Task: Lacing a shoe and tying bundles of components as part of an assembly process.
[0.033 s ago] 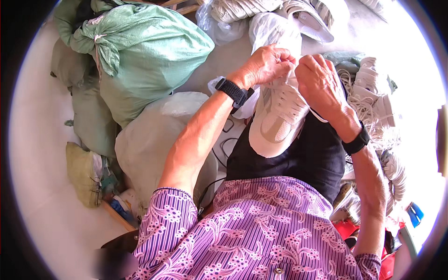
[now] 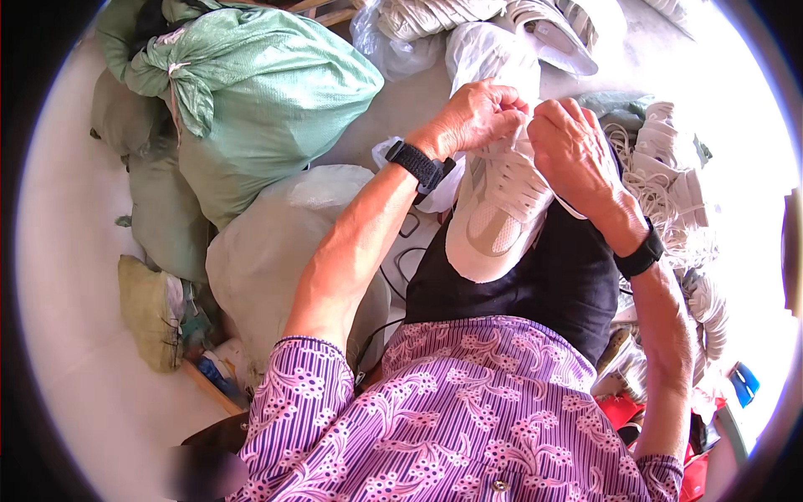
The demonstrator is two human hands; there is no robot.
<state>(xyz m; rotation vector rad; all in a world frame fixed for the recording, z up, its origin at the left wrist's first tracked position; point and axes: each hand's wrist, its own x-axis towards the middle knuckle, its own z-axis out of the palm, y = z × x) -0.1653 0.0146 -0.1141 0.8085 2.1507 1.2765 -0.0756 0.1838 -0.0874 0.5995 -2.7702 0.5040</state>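
A white sneaker point(image 2: 483, 243) with a beige mesh toe patch rests on my black-trousered lap, toe pointing toward me. Its white laces point(image 2: 520, 188) are threaded through the eyelets. At the ankle end of the shoe, my left hand point(image 2: 478, 117) is closed in a pinch on the shoelace. Just to its right, my right hand point(image 2: 577, 155) is closed with fingers curled, also on the lace; a strand hangs below it. The exact grip at the fingertips is partly hidden.
Knotted green sacks point(image 2: 276, 92) stand at the left, beside a large white plastic bag point(image 2: 284, 243). More white shoes point(image 2: 669, 159) and loose laces point(image 2: 661, 209) are heaped at the right. Beyond my hands are a clear plastic bag point(image 2: 489, 50) and stacked shoe parts point(image 2: 556, 33). A black cable point(image 2: 397, 268) lies by my lap.
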